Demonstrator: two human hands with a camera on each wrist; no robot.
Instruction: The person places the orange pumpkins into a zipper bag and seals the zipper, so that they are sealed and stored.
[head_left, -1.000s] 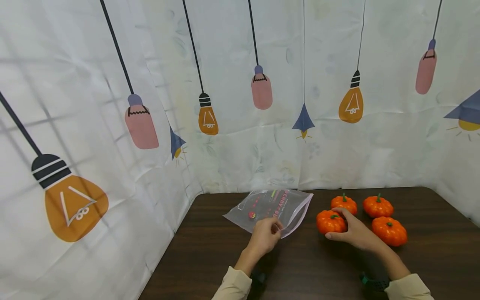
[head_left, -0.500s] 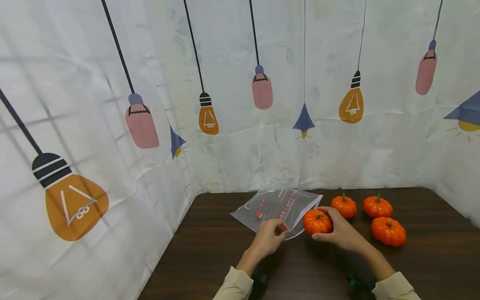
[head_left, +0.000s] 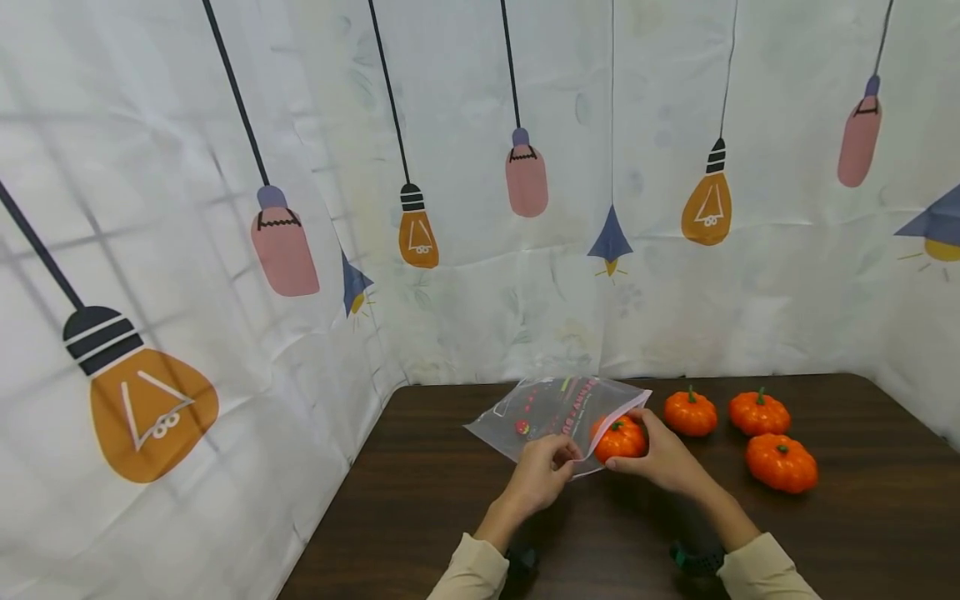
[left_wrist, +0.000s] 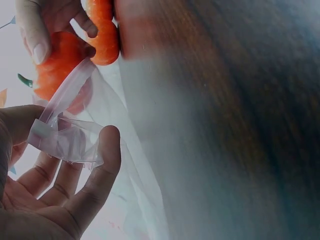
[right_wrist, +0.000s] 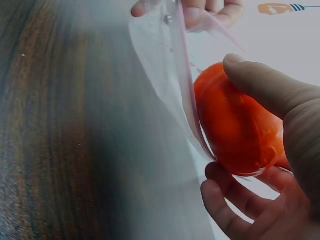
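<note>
A clear zip bag [head_left: 546, 410] with pink and red print lies on the table, its pink-edged mouth facing right. My left hand [head_left: 542, 475] pinches the bag's near edge at the mouth; in the left wrist view its fingers hold a fold of the clear plastic [left_wrist: 70, 142]. My right hand [head_left: 663, 457] grips a small orange toy pumpkin [head_left: 624, 442] with a green stem, thumb on the near side. The pumpkin is partly inside the bag's mouth. In the right wrist view, the bag's pink rim [right_wrist: 189, 95] runs against the pumpkin [right_wrist: 235, 125].
Three more orange pumpkins stand right of my right hand: one at the back [head_left: 690, 412], one at the back right [head_left: 759, 412] and one nearer [head_left: 782, 463]. The dark wooden table [head_left: 420, 492] meets a printed white curtain [head_left: 480, 317] behind and at the left.
My right hand has carried the pumpkin leftward, away from the other pumpkins and into the bag's mouth. My left hand and the bag have shifted slightly right.
</note>
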